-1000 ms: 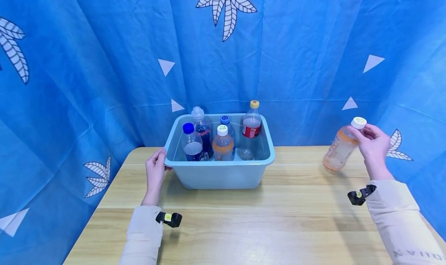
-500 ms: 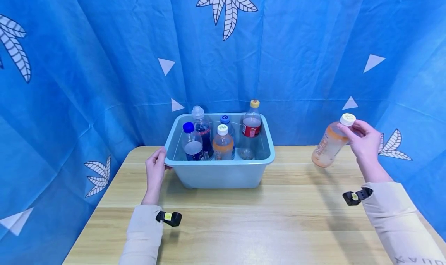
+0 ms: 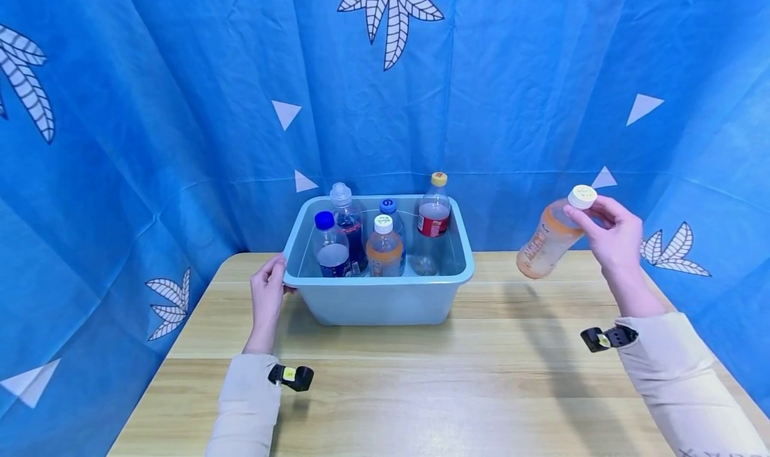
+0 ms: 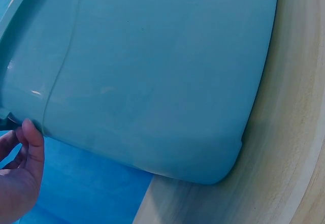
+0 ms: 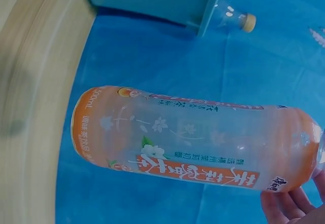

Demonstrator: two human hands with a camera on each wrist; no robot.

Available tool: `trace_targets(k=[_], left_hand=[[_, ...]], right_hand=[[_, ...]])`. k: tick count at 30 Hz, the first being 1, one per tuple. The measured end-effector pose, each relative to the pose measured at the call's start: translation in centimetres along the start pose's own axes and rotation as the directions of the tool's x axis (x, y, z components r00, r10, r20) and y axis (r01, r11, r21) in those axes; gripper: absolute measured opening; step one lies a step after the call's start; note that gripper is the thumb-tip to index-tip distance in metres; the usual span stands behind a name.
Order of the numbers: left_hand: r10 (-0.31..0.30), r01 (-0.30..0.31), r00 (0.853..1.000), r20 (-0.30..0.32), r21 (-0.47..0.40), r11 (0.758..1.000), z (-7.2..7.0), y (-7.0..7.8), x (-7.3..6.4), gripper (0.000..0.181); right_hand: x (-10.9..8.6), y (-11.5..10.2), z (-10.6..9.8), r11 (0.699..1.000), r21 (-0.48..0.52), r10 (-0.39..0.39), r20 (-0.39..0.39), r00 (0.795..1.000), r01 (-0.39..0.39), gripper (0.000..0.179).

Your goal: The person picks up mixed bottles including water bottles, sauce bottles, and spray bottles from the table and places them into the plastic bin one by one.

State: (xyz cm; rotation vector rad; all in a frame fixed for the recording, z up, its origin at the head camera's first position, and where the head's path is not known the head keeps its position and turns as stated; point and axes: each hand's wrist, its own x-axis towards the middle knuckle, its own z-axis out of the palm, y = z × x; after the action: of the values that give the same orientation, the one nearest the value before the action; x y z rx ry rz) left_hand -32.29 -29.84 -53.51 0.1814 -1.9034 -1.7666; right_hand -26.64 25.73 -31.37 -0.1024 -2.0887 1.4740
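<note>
A clear plastic bottle (image 3: 549, 238) with an orange label and a white cap hangs tilted above the table's right side. My right hand (image 3: 616, 233) grips it near the neck; the right wrist view shows the label of that bottle (image 5: 188, 140) close up. To the left, my left hand (image 3: 268, 290) pinches the left rim of the light blue plastic basin (image 3: 379, 303). In the left wrist view, the thumb and fingers of the left hand (image 4: 25, 168) meet at the rim. Inside the basin stand several bottles, one of them orange-labelled with a white cap (image 3: 383, 250).
A yellow-capped bottle (image 3: 434, 220) with a red label rises above the basin's right rim. Blue-capped bottles (image 3: 331, 246) stand at its left. The wooden table (image 3: 421, 390) meets a blue patterned curtain (image 3: 511, 109) behind it.
My right hand has carried the orange-labelled bottle leftward and up, off the tabletop and nearer the basin. My left hand and the basin have stayed in place.
</note>
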Motion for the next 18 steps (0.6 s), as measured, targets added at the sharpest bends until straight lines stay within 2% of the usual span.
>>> trace_targets(k=[12, 18], left_hand=[[0.005, -0.005, 1.000, 0.000, 0.007, 1.000, 0.0, -0.2, 0.1, 0.038], [0.009, -0.009, 1.000, 0.000, 0.008, 1.000, 0.0, -0.1, 0.1, 0.038]], right_hand=[[-0.4, -2.0, 0.5, 0.996, 0.049, -0.078, 0.023, 0.997, 0.076, 0.034], [-0.6, -3.2, 0.9, 0.986, 0.135, -0.104, 0.024, 0.994, 0.100, 0.033]])
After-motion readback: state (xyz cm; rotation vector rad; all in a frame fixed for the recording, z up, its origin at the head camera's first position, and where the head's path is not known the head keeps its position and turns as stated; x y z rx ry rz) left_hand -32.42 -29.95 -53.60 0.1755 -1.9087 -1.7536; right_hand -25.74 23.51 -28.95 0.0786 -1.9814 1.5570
